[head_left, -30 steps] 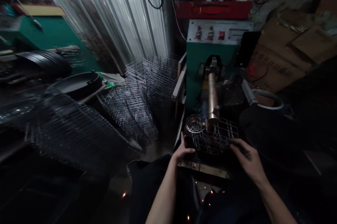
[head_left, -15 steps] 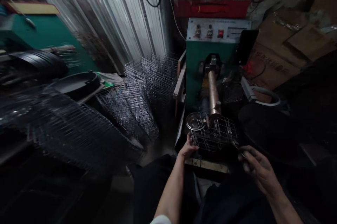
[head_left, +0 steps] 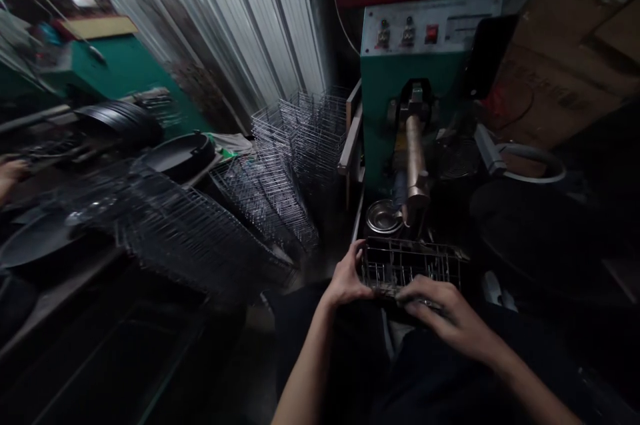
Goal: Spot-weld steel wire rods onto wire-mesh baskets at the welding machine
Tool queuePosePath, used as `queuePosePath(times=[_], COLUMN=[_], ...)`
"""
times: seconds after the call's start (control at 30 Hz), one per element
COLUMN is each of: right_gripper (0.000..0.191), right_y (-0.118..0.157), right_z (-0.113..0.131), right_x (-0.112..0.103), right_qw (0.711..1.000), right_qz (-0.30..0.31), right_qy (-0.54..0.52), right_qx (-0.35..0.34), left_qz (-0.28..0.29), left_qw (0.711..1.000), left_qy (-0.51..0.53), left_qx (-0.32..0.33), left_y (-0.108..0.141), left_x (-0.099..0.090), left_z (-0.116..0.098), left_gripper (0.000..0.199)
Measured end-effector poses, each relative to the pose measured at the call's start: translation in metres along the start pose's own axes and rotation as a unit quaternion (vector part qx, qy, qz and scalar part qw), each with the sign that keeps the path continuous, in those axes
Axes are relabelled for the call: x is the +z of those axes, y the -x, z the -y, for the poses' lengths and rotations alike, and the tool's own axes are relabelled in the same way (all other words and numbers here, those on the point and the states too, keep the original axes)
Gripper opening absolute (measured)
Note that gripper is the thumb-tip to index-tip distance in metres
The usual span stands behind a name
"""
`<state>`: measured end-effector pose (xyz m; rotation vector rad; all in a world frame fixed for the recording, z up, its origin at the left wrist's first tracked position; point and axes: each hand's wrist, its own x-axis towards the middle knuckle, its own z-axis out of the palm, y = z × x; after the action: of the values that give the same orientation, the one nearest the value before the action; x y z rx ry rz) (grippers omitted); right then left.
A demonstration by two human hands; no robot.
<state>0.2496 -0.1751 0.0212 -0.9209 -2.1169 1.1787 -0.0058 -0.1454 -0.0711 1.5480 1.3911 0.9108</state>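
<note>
A small wire rack (head_left: 400, 264) is held low in front of the green machine (head_left: 383, 92), below its copper-coloured arm (head_left: 415, 152). My left hand (head_left: 349, 278) grips the rack's left end, thumb along the near side. At the near edge of the rack is my right hand (head_left: 440, 312), its fingers closed; what lies between them is too dark to make out. Just behind the rack is a round metal dish (head_left: 384, 216) under the arm.
Stacks of wire racks (head_left: 270, 198) stand left of the machine. Dark round pans (head_left: 175, 153) lie further left. Another person's hand (head_left: 11, 175) shows at the left edge. Cardboard boxes (head_left: 565, 78) are at the right, near a grey ring (head_left: 535, 162).
The rack has come away from the machine's arm, towards me, and tilted. My right hand has moved left to the rack's near edge. Another person's hand has appeared at the left. The view has shifted.
</note>
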Motion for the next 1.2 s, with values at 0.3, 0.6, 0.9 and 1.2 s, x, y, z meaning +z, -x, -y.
queuePosePath(times=[0.3, 0.6, 0.9, 1.2], right_gripper=[0.038, 0.040, 0.032, 0.025], right_y=[-0.012, -0.009, -0.024, -0.033], right_z=[-0.065, -0.070, -0.075, -0.076], right_x=[0.001, -0.008, -0.018, -0.024], right_qw=[0.927, 0.935, 0.935, 0.947], right_qz=[-0.040, -0.100, -0.104, -0.102], right_qy=[0.363, 0.322, 0.321, 0.284], right_qx=[-0.081, -0.108, -0.111, -0.110], left_qz=[-0.008, -0.011, -0.013, -0.006], left_qw=[0.992, 0.990, 0.991, 0.992], left_qy=[-0.123, -0.138, -0.121, -0.121], left_qx=[0.030, 0.034, 0.057, 0.034], left_y=[-0.036, -0.045, -0.063, -0.066], left_x=[0.057, 0.065, 0.065, 0.062], left_z=[-0.034, -0.046, -0.037, -0.046], left_gripper=[0.114, 0.112, 0.116, 0.110])
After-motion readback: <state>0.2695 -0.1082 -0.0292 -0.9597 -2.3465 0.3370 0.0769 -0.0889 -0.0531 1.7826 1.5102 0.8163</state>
